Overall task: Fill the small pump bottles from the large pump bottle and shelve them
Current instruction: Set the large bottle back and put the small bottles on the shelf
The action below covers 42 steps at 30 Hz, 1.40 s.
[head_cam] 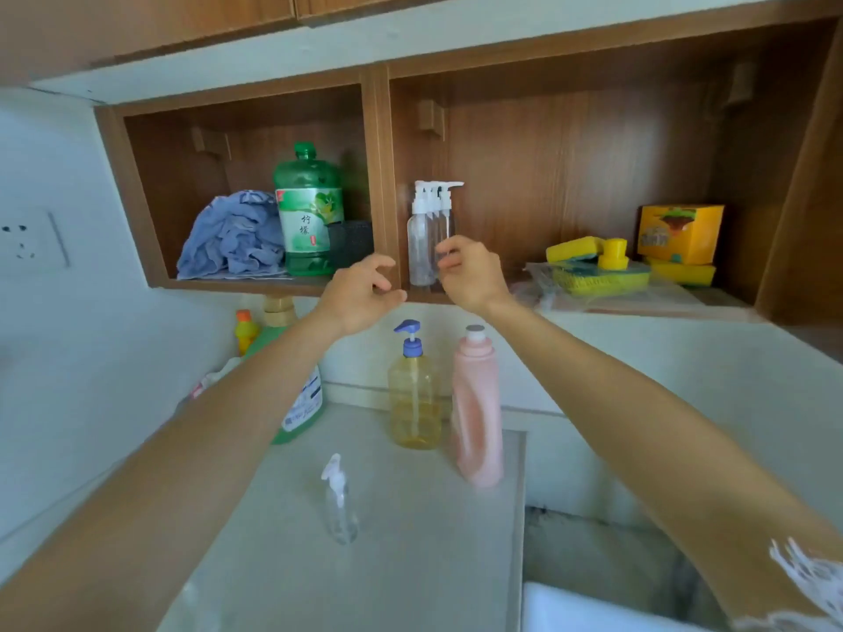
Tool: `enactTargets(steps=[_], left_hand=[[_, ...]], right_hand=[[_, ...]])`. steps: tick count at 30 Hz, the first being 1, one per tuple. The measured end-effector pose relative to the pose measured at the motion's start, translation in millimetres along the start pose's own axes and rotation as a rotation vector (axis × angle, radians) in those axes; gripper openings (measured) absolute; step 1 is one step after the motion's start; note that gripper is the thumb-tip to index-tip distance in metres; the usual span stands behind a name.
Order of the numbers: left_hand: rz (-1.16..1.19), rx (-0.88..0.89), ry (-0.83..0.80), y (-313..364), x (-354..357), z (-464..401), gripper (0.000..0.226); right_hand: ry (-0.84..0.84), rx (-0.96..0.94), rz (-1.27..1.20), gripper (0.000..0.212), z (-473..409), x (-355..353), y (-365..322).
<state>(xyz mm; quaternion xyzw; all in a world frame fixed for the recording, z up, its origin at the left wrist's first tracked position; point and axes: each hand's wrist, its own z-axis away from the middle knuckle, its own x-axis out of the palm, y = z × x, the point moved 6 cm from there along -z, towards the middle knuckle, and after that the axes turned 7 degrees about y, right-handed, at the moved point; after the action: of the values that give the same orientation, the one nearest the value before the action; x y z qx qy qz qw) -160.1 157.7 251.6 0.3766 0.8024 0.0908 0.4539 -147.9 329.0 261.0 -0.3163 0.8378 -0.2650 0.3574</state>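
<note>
Both forearms reach up from bottom of frame toward the wall shelf [283, 285]. Left hand [360, 298] hovers at the divider's lower edge, fingers loosely curled, holding nothing. Right hand [470, 273] is at the clear small pump bottles [426, 230] standing in the right compartment; fingertips at the rightmost one, but can't tell if it's actually gripped. One more small bottle [340, 504] stands on the counter [410, 563], w/ large yellow pump bottle [414, 394] behind it, pink bottle [476, 403] just beside that.
</note>
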Motion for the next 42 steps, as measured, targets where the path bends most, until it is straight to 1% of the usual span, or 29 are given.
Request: enactTargets(steps=[3,4,5,8,9,12,13,15,17,18,19,20,21,22,24,25,26,29,30,31,32,34,37,39,42], left_hand=[[0.189,-0.062,-0.059,-28.3,-17.6,55.6,0.036],[0.257,-0.088,-0.057,-36.6,-21.7,73.0,0.032],[0.303,-0.126,-0.054,-51.0,-26.7,97.0,0.029],[0.345,-0.215,-0.017,-90.9,-39.4,162.8,0.027],[0.339,-0.247,-0.016,-108.1,-45.4,188.6,0.027],[0.355,-0.347,-0.010,-146.6,-51.4,228.5,0.029],[0.343,-0.377,0.015,-161.8,-57.4,239.3,0.033],[0.315,-0.357,0.085,-178.6,-68.6,252.1,0.048],[0.342,-0.312,0.134,-189.4,-79.1,264.8,0.057],[0.350,-0.308,0.131,-193.4,-79.5,269.3,0.069],[0.341,-0.325,0.109,-204.0,-79.7,276.5,0.086],[0.312,-0.381,0.074,-216.9,-76.0,283.1,0.104],[0.280,-0.459,0.033,-232.3,-70.1,290.7,0.117],[0.261,-0.542,-0.013,-245.1,-63.6,298.3,0.123],[0.207,-0.661,-0.109,-264.2,-47.2,310.2,0.127],[0.172,-0.689,-0.161,-269.0,-38.9,314.1,0.124],[0.139,-0.693,-0.206,-271.3,-31.3,316.7,0.114],[0.154,-0.652,-0.241,-271.1,-15.3,315.8,0.064],[0.169,-0.635,-0.235,-270.1,-12.5,314.5,0.050],[0.194,-0.628,-0.236,-269.6,-9.1,315.1,0.041],[0.228,-0.620,-0.232,-266.9,-6.2,316.0,0.036],[0.267,-0.636,-0.188,-269.3,-1.1,318.8,0.035],[0.226,-0.664,-0.132,-271.6,1.6,323.5,0.026],[0.213,-0.657,-0.144,-267.8,5.0,323.4,0.017],[0.256,-0.648,-0.173,-251.3,6.3,317.3,0.020]], right_hand=[[0.005,0.046,-0.225,0.034,57.2,21.0,-8.8],[-0.011,0.083,-0.289,0.034,74.5,31.0,-4.7],[-0.066,0.144,-0.327,0.035,96.8,52.3,3.4],[-0.253,0.289,-0.263,0.045,155.1,116.0,28.4],[-0.318,0.326,-0.219,0.051,179.2,140.0,34.3],[-0.453,0.433,-0.103,0.075,222.1,175.9,54.6],[-0.480,0.474,-0.101,0.082,234.7,188.0,61.3],[-0.502,0.516,-0.096,0.090,249.1,202.4,75.3],[-0.497,0.531,-0.089,0.092,255.8,213.7,82.0],[-0.487,0.542,-0.095,0.090,256.3,215.2,84.6],[-0.477,0.540,-0.104,0.087,258.0,222.7,84.9],[-0.449,0.535,-0.104,0.081,258.5,224.7,83.8],[-0.411,0.517,-0.094,0.073,258.0,227.1,83.7],[-0.373,0.501,-0.070,0.064,257.9,229.5,83.4],[-0.341,0.467,-0.032,0.051,258.5,233.4,82.3],[-0.358,0.435,-0.006,0.049,259.1,236.3,80.6],[-0.388,0.398,0.031,0.049,259.9,239.0,77.9],[-0.457,0.290,0.150,0.052,261.8,246.0,72.6],[-0.478,0.275,0.168,0.052,262.9,248.0,71.5],[-0.504,0.267,0.163,0.052,265.4,250.3,71.0],[-0.535,0.263,0.138,0.052,268.6,252.0,70.5],[-0.606,0.251,0.065,0.051,276.2,256.0,67.8],[-0.632,0.227,-0.002,0.051,288.5,258.7,57.6],[-0.618,0.213,-0.016,0.051,295.9,260.3,54.2],[-0.665,0.208,0.008,0.048,303.9,260.8,50.2]])
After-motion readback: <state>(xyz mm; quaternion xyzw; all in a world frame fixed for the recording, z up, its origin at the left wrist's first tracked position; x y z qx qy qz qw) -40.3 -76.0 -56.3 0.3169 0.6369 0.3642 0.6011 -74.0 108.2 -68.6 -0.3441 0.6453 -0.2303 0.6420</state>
